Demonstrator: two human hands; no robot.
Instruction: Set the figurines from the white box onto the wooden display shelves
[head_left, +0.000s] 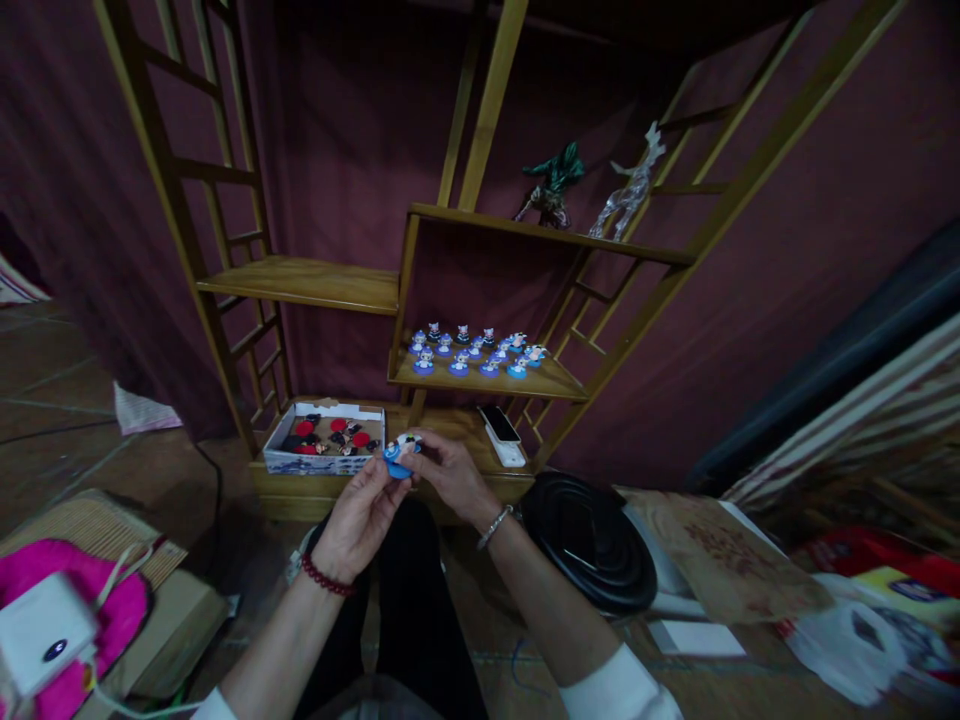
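Note:
A small blue-and-white figurine [401, 456] is held between both hands in front of the low shelf. My left hand [364, 515] grips its round blue base from below, with the fingers closed. From the right, my right hand [454, 475] pinches its upper part. Just left of the hands is an open cardboard box [326, 465] with several red and black figurines [339, 425] lying in it. Rows of small purple, white and blue figurines [459, 362] stand upright on the middle shelf [540, 380] beyond the hands.
A phone [499, 424] and a white case [507, 452] lie on the low shelf. A green figure [555, 187] and a clear deer statuette [634, 190] stand on the upper shelf. A black round stool [592, 540] is at right; a white device [46, 632] sits at left.

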